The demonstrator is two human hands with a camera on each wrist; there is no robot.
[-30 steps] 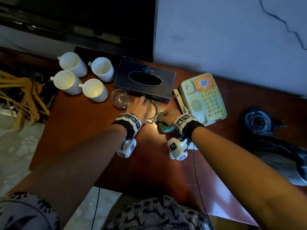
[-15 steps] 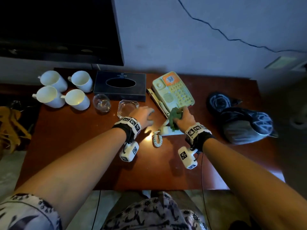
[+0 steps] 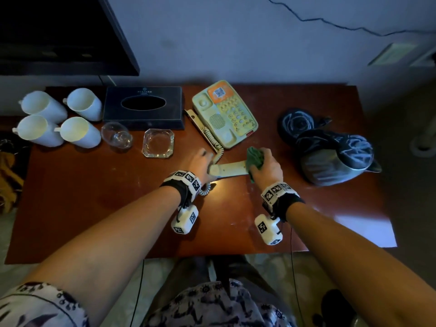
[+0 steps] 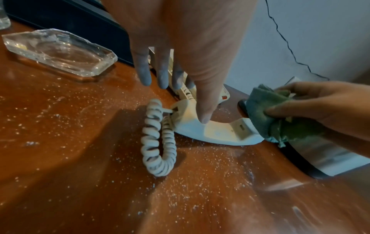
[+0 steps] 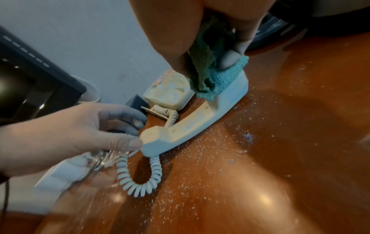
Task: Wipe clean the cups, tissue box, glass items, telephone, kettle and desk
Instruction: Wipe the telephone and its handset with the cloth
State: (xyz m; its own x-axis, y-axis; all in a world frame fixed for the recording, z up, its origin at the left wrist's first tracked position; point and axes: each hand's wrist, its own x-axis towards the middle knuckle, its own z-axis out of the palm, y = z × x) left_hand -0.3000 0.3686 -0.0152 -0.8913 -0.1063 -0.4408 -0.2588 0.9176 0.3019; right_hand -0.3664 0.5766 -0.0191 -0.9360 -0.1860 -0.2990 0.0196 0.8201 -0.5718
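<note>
The cream telephone handset point(image 3: 230, 168) lies off its cradle across the desk point(image 3: 94, 197), in front of the telephone base point(image 3: 226, 114). My left hand point(image 3: 203, 161) steadies the handset's left end: the thumb point(image 4: 204, 117) presses on it and the fingers point down behind it. My right hand point(image 3: 269, 166) grips a bunched green cloth point(image 3: 254, 158) and presses it on the handset's right end point(image 5: 230, 88). The coiled cord point(image 4: 158, 142) loops on the dusty desk by the left end.
Several white cups point(image 3: 77, 132) stand at the back left, then a dark tissue box point(image 3: 144, 107), a small glass point(image 3: 116, 138) and a glass ashtray point(image 3: 158, 143). A steel kettle point(image 3: 335, 156) and its round base point(image 3: 297, 123) are at the right. A screen point(image 3: 59, 36) hangs above.
My left hand left the ashtray and came to the handset's left end. My right hand carried the cloth from beside the ashtray to the handset, which now lies crosswise on the desk.
</note>
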